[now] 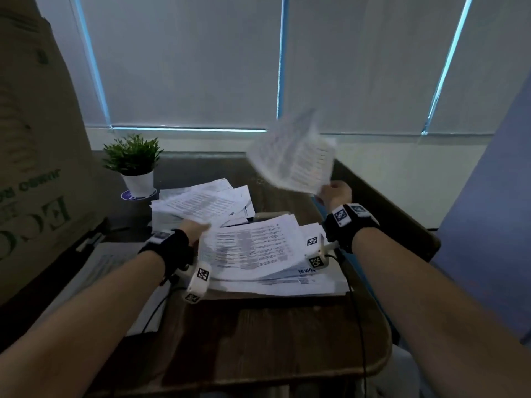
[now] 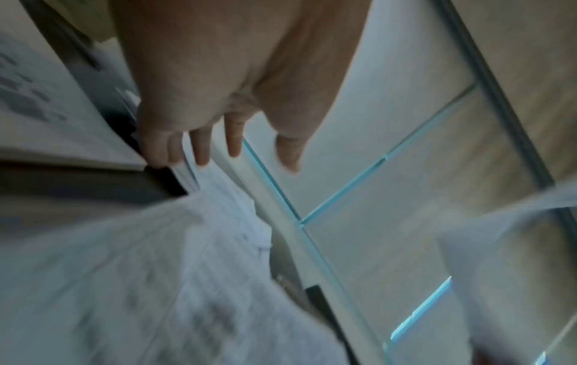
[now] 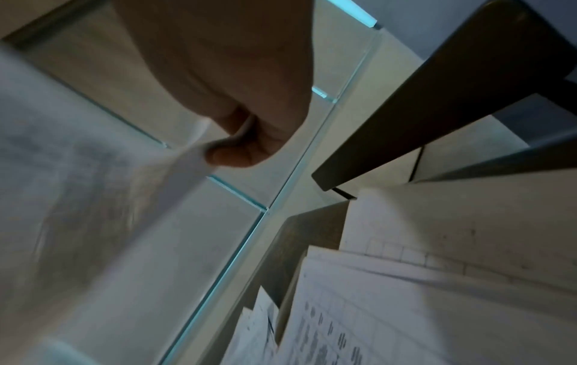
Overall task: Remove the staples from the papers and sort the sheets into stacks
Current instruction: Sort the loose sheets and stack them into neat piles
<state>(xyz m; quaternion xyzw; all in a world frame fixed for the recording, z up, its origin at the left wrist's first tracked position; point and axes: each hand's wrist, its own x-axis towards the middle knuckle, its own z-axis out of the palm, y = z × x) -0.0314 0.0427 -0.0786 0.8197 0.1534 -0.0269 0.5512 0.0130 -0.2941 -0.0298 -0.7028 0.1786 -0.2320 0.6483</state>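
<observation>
Dark wood table [image 1: 273, 334], rounded front-right corner, runs back to wall under window blinds. On it, back left: small green plant in white pot [image 1: 137, 168], standing on a round blue coaster [image 1: 138, 195]. Just right of pot: loose fanned pile of printed sheets [image 1: 207, 203]. Nearer, center-right: thicker stack of printed papers [image 1: 258, 251], top sheets bowed up, edges uneven, w/ flat sheets under it touching the tabletop. Front left: more sheets [image 1: 106, 265] lying flat, partly in shadow. Big cardboard box [image 1: 34, 168] at left edge; can't tell if it sits on the table or beside it.
</observation>
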